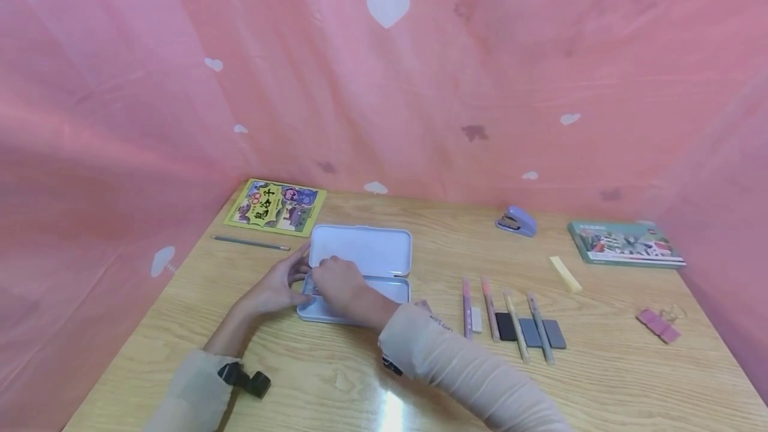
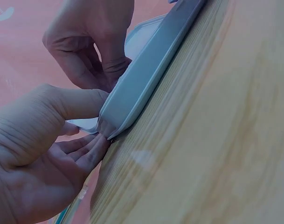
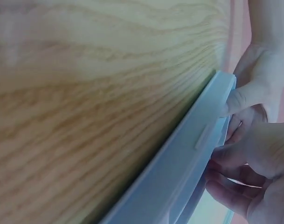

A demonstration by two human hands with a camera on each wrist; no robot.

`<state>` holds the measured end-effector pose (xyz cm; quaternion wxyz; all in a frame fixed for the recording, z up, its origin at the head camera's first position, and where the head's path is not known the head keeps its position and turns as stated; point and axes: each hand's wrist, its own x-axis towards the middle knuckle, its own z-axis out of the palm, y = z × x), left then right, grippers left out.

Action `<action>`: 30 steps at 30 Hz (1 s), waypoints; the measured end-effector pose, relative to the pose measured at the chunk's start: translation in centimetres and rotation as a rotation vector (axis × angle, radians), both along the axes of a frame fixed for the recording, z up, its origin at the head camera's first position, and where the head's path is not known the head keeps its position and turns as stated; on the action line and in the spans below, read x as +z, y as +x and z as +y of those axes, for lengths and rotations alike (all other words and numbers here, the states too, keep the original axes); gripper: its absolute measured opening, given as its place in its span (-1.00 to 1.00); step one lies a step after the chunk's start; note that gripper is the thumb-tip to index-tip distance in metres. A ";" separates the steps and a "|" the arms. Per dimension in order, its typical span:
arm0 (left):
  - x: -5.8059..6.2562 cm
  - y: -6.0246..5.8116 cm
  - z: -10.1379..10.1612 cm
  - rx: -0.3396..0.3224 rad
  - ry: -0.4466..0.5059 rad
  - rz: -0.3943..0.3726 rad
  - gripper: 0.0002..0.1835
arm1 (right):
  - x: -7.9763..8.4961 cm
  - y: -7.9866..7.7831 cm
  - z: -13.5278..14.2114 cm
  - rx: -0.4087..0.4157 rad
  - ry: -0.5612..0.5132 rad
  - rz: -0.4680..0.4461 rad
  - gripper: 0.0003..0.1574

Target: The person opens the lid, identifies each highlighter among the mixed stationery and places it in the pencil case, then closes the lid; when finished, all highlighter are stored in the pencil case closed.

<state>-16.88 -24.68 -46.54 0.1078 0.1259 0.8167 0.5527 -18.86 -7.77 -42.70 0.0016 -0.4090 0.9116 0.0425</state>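
Note:
A light blue pencil case [image 1: 361, 250] lies opened flat on the table, its lid leaning to the far side. My left hand [image 1: 277, 287] grips the case's left end, and in the left wrist view its thumb is on the near wall with the fingers round the end. Over the left part of the lower tray is my right hand [image 1: 343, 287], its fingers bent and reaching down inside. In the right wrist view the right hand's fingertips [image 3: 218, 163] dip behind the case wall, so whatever they pinch or touch is hidden.
Beyond the case lie a grey pencil [image 1: 249, 243] and a yellow booklet [image 1: 277, 207]. To the right are several pens [image 1: 519, 329], dark erasers or blocks [image 1: 555, 334], a yellow strip [image 1: 565, 274], a purple stapler [image 1: 517, 221], a green box [image 1: 626, 244] and a pink binder clip [image 1: 658, 325].

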 end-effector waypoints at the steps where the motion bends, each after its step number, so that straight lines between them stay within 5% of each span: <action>1: 0.0 0.0 0.0 -0.001 -0.002 -0.001 0.21 | 0.0 0.0 0.1 -0.004 -0.008 -0.006 -0.80; 5: -0.1 0.1 0.1 -0.004 0.006 -0.001 0.22 | 0.4 -0.4 0.8 -0.021 -0.045 -0.056 -0.81; 9: -0.7 0.0 -0.1 0.003 -0.005 0.004 0.23 | 2.5 -0.8 2.9 -0.036 -0.107 -0.082 -0.76; 17: -0.5 -0.3 0.0 0.014 -0.025 0.027 0.24 | 6.8 -1.3 11.2 -0.114 -0.237 -0.020 -0.53; 23: -0.4 -0.1 -0.1 0.009 -0.014 0.040 0.23 | 6.5 -1.0 18.1 -0.255 -0.278 0.036 -0.41; 30: -0.4 0.0 0.0 -0.002 -0.004 0.054 0.21 | 5.0 -1.0 23.2 -0.382 -0.299 -0.019 -0.43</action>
